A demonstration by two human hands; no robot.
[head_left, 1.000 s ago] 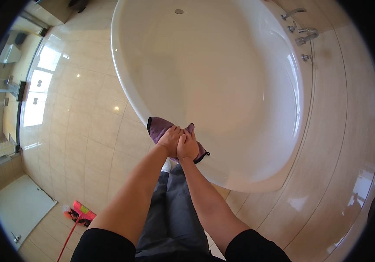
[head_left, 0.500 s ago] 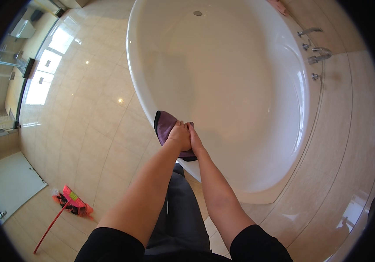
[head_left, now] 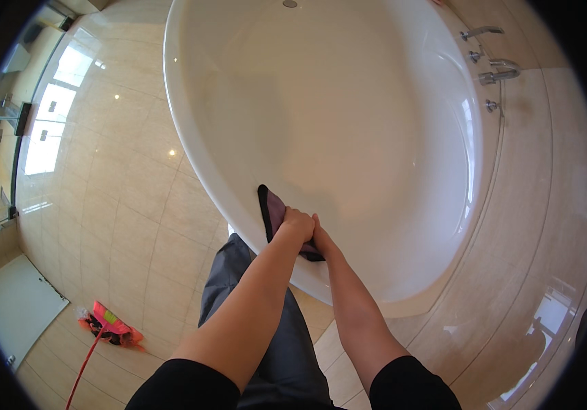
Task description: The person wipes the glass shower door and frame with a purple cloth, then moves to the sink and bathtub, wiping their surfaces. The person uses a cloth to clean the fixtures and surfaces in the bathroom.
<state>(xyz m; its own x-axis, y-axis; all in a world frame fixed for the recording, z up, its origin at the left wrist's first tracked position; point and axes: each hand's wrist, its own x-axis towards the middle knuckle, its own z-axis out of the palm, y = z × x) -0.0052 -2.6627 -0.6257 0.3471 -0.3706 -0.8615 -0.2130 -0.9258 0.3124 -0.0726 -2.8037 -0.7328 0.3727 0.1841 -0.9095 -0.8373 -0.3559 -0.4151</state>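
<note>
My two hands meet over a purple cloth with a black border (head_left: 275, 210), low on the inner wall of the white bathtub (head_left: 201, 160) near its front left rim. My left hand (head_left: 298, 223) is closed on the bunched cloth. Pressed against it, my right hand (head_left: 322, 237) is closed as well, with a black-edged corner of the cloth showing beneath. The fingertips of both hands are mostly hidden. A flap of cloth sticks out to the left, touching or close to the tub wall.
Chrome taps and a spout (head_left: 500, 72) stand on the tub's right ledge. A drain (head_left: 290, 4) shows at the far end. On the tiled floor (head_left: 136, 205) to the left lie a pink broom (head_left: 112, 321) and a white panel (head_left: 16, 307). My legs stand against the tub's front left side.
My hands and the cloth have moved from the tub's rim rightward and down onto its inner wall. The view has shifted, and more of my left leg shows beside the tub.
</note>
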